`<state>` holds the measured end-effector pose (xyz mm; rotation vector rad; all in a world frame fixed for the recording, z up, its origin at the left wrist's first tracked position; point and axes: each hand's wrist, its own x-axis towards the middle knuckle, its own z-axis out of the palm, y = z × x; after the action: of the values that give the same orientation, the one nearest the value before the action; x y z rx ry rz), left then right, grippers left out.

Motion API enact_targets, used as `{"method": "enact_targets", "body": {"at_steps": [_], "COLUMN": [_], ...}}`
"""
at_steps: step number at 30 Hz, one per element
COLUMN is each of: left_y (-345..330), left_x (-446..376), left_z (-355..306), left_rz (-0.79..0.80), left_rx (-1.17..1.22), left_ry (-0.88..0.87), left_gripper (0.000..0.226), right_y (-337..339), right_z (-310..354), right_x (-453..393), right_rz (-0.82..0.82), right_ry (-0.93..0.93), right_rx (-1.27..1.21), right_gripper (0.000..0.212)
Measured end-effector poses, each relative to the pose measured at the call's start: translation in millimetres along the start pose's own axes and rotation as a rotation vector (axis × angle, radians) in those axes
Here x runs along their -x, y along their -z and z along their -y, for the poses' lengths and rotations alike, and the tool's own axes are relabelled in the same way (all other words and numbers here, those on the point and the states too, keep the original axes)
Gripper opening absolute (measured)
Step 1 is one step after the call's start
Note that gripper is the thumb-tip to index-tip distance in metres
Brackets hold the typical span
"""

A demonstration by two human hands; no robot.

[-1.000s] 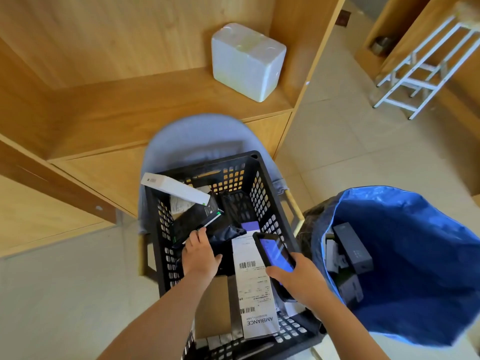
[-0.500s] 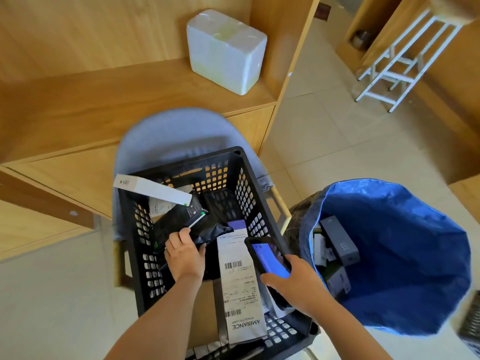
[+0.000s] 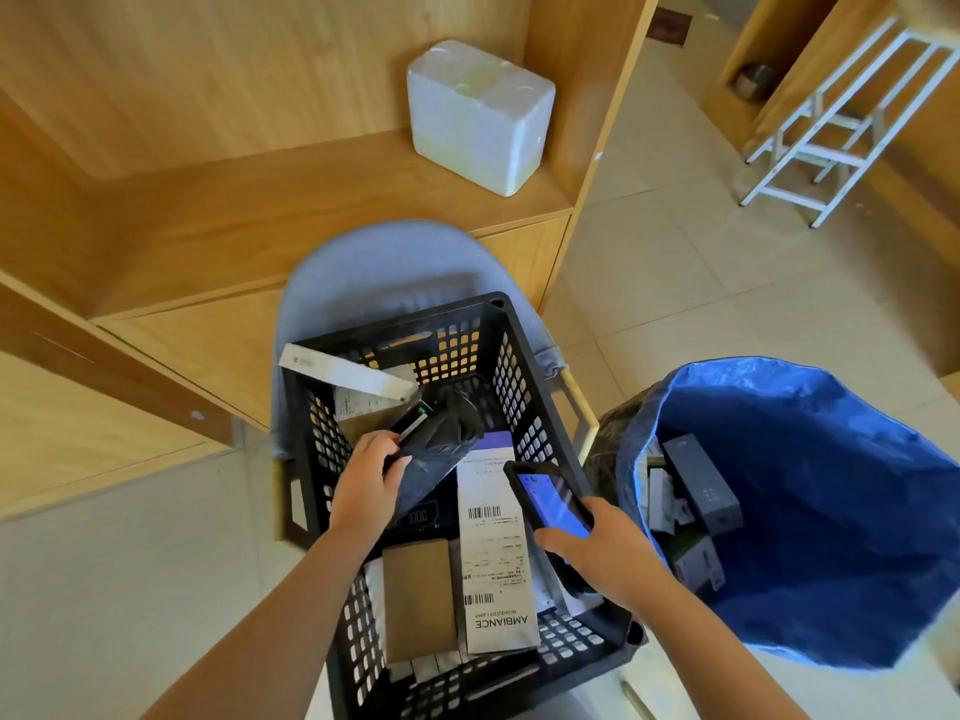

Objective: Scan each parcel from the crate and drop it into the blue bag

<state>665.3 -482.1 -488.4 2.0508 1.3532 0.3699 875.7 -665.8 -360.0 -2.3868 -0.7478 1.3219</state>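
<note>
A black plastic crate (image 3: 524,387) sits on a grey chair and holds several parcels. My left hand (image 3: 363,485) grips a dark plastic-wrapped parcel (image 3: 441,439) inside the crate, tilted up off the others. My right hand (image 3: 602,553) holds a phone (image 3: 550,501) with a lit blue screen over the crate's right side. Under them lies a long white box (image 3: 493,553) with barcodes and the word AMBIANCE, beside a brown box (image 3: 418,600). A white box (image 3: 343,371) leans on the crate's far left rim. The blue bag (image 3: 852,511) stands open at the right with several boxes inside.
The grey chair (image 3: 379,267) backs onto a wooden bench (image 3: 260,215) that carries a white foam box (image 3: 478,111). A white metal stool frame (image 3: 831,137) stands on the tiled floor at the far right. Wooden shelving fills the upper right corner.
My left hand has lifted the dark parcel's near end up and toward the crate's middle. The phone in my right hand stays over the white box. The camera has shifted slightly.
</note>
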Motion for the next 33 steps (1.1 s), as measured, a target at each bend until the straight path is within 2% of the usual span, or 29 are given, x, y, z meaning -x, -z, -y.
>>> {"method": "enact_targets", "body": {"at_steps": [5,9,12,15,17,19,25,33], "left_y": [24.5,12.7,1.9,-3.2,-5.8,-9.1,-8.7,25.7], "left_x": [11.8,13.3,18.8,29.1,37.0,44.2,41.0,46.1], "left_z": [-19.2,-10.4,-9.2,-8.7,2.5,13.9,15.8,-16.3], "left_rz": [0.129,0.305,0.366,0.353,0.346,0.374,0.365,0.162], "left_rx": [0.108,0.099,0.213,0.343,0.224,0.079,0.049,0.433], "left_ry": [0.059,0.272,0.38,0.274,0.226,0.215,0.315,0.38], "left_gripper": [0.012,0.015,0.041,0.062,0.091,0.108,0.092,0.063], "right_y": [0.0,0.9,1.1,2.7,3.0,3.7,5.6,16.1], "right_z": [4.2,5.3,2.9,0.1,-2.7,-4.5,-6.6,1.2], "right_x": [7.4,11.5,12.9,14.7,15.9,17.3,22.0,39.2], "right_rz": [0.025,0.026,0.016,0.008,0.011,0.013,0.012,0.067], "right_ry": [0.0,0.003,-0.01,-0.027,-0.031,-0.029,-0.021,0.05], "right_rx": [-0.01,-0.035,-0.056,-0.059,-0.068,-0.07,-0.085,-0.063], "right_gripper": [0.034,0.03,0.031,0.034,0.031,0.028,0.029,0.032]}}
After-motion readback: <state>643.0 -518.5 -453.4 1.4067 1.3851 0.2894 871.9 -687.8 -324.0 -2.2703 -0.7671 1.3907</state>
